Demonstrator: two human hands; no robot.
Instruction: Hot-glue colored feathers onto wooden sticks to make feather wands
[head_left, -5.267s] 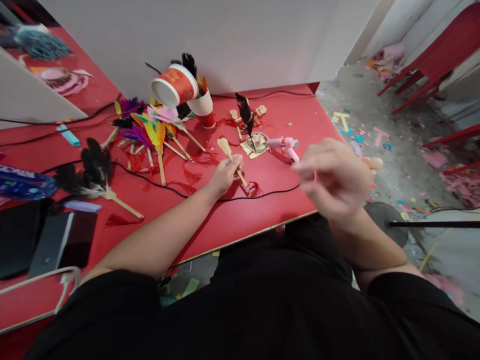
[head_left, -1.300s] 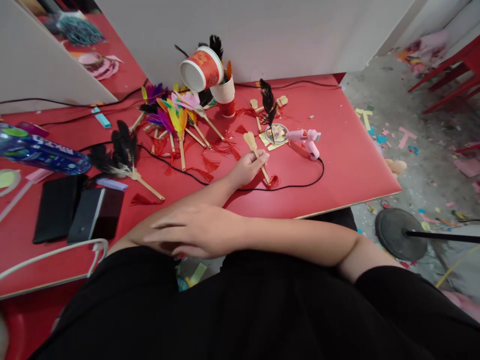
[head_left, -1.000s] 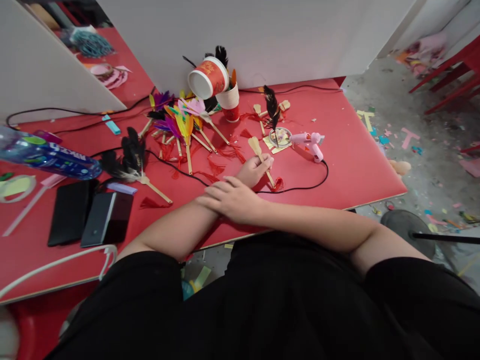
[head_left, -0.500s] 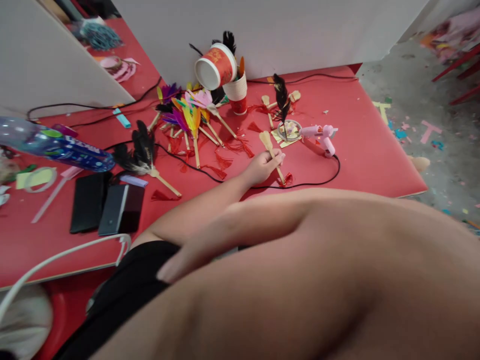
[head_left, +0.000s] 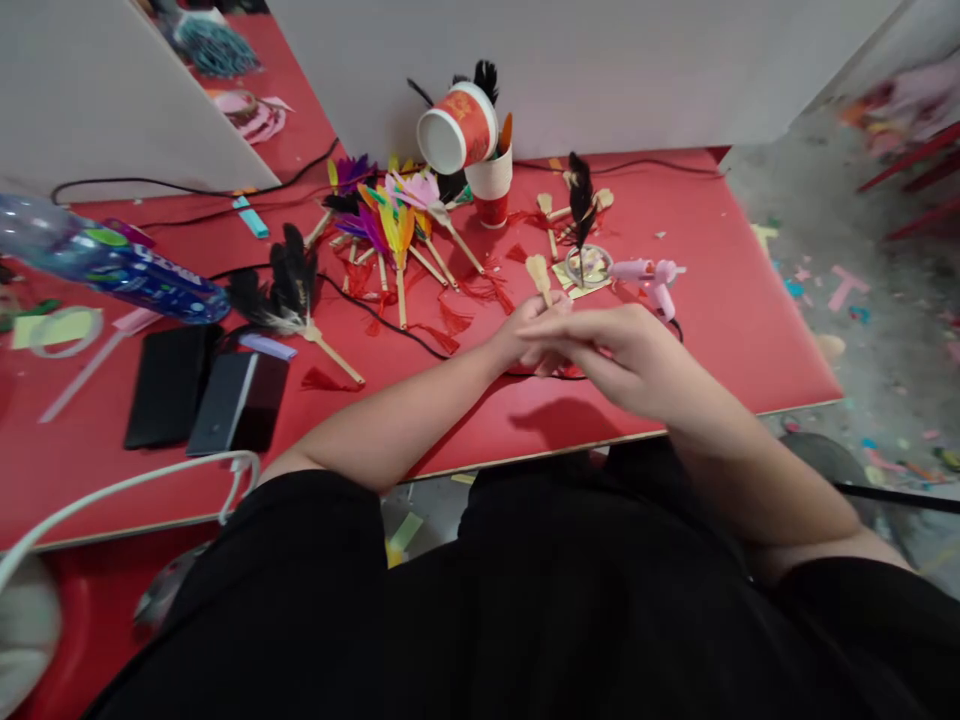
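Note:
My left hand [head_left: 517, 340] rests on the red table [head_left: 720, 330] and is closed round a small wooden fan stick [head_left: 538, 274] whose flat head pokes out above the fingers. My right hand [head_left: 615, 355] hovers just in front of it, fingers stretched out and loosely together, empty, hiding the stick's lower end and its red tassel. A pink glue gun [head_left: 651, 281] lies just beyond my right hand, with its black cable running under the hands.
Finished feather fans [head_left: 390, 225] and red tassels lie in a heap at the table's middle. Two paper cups [head_left: 480, 150] stand behind, a black feather fan [head_left: 289, 295] lies left, with a bottle [head_left: 112, 270], two dark phones [head_left: 202, 395] and a white cable [head_left: 120, 490].
My right arm, which lay across my left forearm, swung up close past the camera and now hangs over the table beside my left hand. The left hand has kept hold of the stick.

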